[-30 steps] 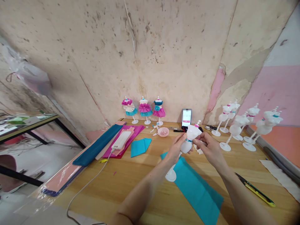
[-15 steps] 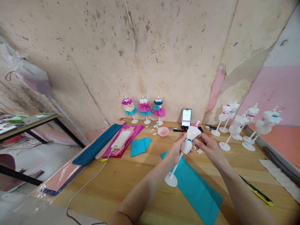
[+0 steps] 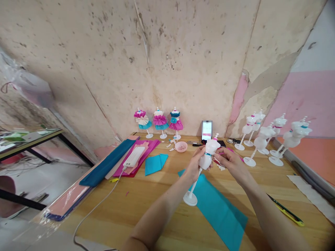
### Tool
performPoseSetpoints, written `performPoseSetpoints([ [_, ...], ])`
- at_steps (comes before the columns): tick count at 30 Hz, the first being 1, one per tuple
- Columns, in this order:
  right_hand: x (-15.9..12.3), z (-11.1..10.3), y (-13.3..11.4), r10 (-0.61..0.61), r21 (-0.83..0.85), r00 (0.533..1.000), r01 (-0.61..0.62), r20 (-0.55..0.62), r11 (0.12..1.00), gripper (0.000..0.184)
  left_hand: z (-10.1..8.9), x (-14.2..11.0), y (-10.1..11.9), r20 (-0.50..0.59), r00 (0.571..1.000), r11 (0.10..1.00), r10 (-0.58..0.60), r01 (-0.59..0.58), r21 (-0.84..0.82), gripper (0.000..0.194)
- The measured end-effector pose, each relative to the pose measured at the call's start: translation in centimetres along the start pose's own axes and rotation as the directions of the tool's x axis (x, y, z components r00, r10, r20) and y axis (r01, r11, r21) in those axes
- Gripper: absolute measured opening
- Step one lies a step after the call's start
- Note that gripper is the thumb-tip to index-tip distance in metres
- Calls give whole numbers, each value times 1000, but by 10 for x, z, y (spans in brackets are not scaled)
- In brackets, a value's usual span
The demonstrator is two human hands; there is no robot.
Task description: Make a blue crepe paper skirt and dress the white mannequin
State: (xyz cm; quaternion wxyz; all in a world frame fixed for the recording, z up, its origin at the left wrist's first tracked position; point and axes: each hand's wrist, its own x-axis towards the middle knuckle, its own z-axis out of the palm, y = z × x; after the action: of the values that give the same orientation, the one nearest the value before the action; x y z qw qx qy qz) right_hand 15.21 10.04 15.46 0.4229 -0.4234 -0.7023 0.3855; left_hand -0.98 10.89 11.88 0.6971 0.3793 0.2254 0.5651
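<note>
White mannequin (image 3: 205, 161), tilted above the bench (image 3: 117, 212), clasped in left hand (image 3: 193, 168); teal waistband (image 3: 208, 154) and pink neckband (image 3: 215, 138) fitted, skirt absent; right hand (image 3: 230, 163) at the waist's right side, grip indeterminable.

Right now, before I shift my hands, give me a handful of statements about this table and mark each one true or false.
The left hand holds a white mannequin. True.
The waist band on it is yellow. False: the waist band is blue-green.
The phone is propped upright near the wall. True.
The pink bowl sits to the right of the phone. False: the pink bowl is to its left.
Three dressed mannequins lie flat. False: the dressed mannequins stand upright.
</note>
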Motion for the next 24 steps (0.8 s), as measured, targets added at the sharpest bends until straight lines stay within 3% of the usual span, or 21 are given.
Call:
performPoseSetpoints([
  [5, -2, 3, 0, -30, -126, 996, 19, -84, 992, 33, -3, 2, 1, -94, 989, 988, 114, -102, 119, 49],
  [12, -3, 8, 4, -73, -282, 986, 28, -151, 959, 35, -3, 3, 3, -115, 977, 971, 178, -156, 181, 47],
  [16, 3, 7, 11, -66, -239, 983, 23, -172, 971, 37, -4, 2, 4, -86, 986, 973, 143, -124, 195, 45],
  [24, 9, 4, 13, 0, -90, 995, -8, -97, 996, 36, -2, 0, 2, -38, 997, 989, 68, -62, 136, 43],
])
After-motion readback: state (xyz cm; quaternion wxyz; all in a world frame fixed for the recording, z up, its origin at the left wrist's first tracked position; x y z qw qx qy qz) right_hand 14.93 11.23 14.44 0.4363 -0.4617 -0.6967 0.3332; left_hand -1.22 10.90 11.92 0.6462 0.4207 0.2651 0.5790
